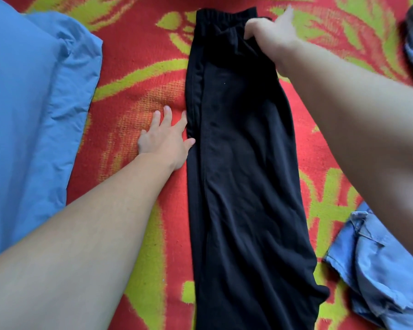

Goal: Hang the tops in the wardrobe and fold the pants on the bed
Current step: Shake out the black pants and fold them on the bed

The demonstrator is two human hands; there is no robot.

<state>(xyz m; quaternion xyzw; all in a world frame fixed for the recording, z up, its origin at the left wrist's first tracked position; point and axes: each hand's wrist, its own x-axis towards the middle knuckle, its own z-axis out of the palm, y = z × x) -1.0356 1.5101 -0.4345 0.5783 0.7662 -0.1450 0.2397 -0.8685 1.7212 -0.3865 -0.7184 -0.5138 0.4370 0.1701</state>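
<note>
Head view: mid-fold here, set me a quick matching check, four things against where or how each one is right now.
Things:
1. black pants
2. left hand
3. right hand
4. denim garment

States:
a. bunched at the frame's lower right
b. grips fabric by the waistband
c. laid lengthwise on the red and green blanket
d. flat with straight fingers at the black pants' left edge

Pairs: 1-c; 2-d; 3-b; 4-a.
</note>
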